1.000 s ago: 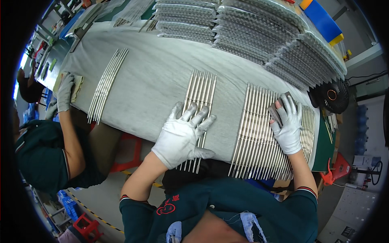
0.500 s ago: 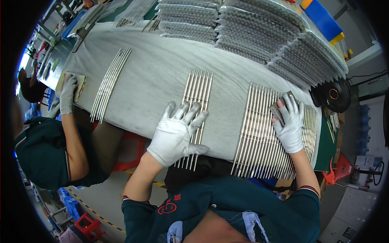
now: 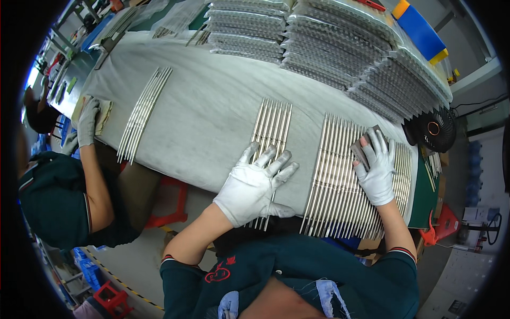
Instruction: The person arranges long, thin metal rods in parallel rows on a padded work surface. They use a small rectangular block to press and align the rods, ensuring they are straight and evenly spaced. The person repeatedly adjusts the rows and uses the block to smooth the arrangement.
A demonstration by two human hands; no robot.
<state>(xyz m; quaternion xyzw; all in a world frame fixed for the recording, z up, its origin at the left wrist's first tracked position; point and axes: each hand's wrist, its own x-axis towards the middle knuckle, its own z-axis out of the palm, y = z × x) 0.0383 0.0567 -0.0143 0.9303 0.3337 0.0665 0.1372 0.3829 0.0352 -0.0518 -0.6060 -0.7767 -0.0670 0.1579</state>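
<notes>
Several slim metal rods (image 3: 272, 119) lie side by side as a small group on the cloth-covered table. Across their lower half rests my gloved left hand (image 3: 249, 192), palm down with its fingers spread. To the right is a wide row of similar rods (image 3: 330, 175), a gap of cloth between it and the small group. On that row my gloved right hand (image 3: 379, 178) grips a dark grey flat block (image 3: 359, 154), thumb at its near edge and fingers over it. Two fingertips of this glove are bare. My right hand hides part of the block and the rods beneath.
Another set of rods (image 3: 143, 117) lies farther left, near a co-worker's gloved hand (image 3: 88, 122) on a yellowish cloth (image 3: 104, 117). Stacks of plastic-wrapped rods (image 3: 340, 45) line the far side. A black fan (image 3: 434, 130) stands right, below a blue-and-yellow bin (image 3: 421, 31).
My left hand and the small group of rods under it have shifted right, closer to the wide row. My right hand stays on the block at nearly the same spot.
</notes>
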